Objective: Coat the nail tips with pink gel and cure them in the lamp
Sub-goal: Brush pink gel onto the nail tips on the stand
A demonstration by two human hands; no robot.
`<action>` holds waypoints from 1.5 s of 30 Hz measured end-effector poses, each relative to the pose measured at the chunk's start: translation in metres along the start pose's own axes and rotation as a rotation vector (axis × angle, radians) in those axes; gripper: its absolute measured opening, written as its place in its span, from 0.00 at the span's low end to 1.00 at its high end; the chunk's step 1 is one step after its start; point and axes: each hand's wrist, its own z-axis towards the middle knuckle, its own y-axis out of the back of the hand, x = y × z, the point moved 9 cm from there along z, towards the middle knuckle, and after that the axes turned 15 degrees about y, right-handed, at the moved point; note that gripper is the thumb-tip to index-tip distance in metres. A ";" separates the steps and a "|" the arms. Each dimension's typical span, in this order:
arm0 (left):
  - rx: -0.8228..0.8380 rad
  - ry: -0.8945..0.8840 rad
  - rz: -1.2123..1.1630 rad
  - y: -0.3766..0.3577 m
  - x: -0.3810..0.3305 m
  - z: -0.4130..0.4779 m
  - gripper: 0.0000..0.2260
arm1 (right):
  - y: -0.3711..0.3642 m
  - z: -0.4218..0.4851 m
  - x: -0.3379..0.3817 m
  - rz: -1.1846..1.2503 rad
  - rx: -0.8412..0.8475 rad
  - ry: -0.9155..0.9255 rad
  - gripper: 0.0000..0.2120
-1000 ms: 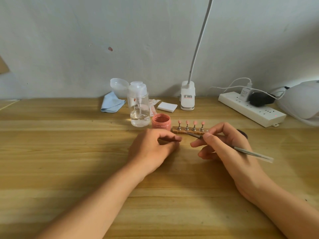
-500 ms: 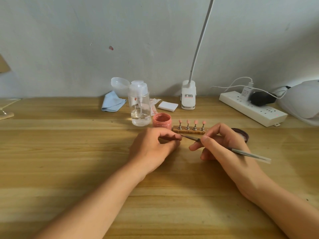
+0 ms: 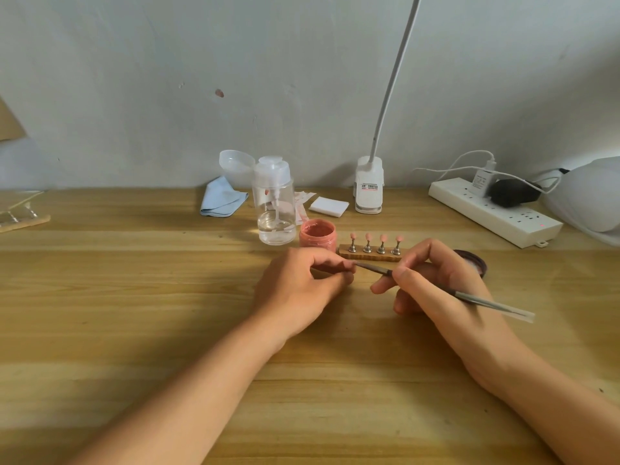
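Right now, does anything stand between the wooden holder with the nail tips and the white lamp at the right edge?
Yes. The power strip lies crosswise between the holder and the lamp. The right hand and a dark lid sit beside the holder on that side.

Right hand (image 3: 446, 290) pinches the brush (image 3: 476, 300) like a pen, its tip right at the curled fingers (image 3: 330, 260) of the left hand (image 3: 298, 290). Can't tell if they hold anything. Just behind: open pink jar (image 3: 317, 234), four pink tips (image 3: 368, 237) on a stand (image 3: 345, 251), lid (image 3: 474, 263), all on the table (image 3: 134, 297).
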 end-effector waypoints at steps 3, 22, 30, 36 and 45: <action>0.005 -0.008 0.007 -0.001 -0.002 0.000 0.03 | 0.001 0.001 0.001 -0.017 -0.003 0.007 0.03; -0.007 -0.012 0.091 -0.001 -0.003 0.000 0.04 | 0.004 0.002 0.029 -0.136 -0.116 0.123 0.10; -0.016 -0.014 0.133 -0.004 -0.005 0.001 0.06 | -0.022 0.074 0.007 -0.262 -0.037 -0.176 0.01; -0.024 0.011 0.135 -0.002 -0.004 0.001 0.06 | -0.043 0.097 -0.009 -0.551 0.121 -0.236 0.02; -0.053 0.000 0.129 0.001 -0.003 0.000 0.05 | -0.004 0.032 0.012 -0.037 -0.201 -0.128 0.05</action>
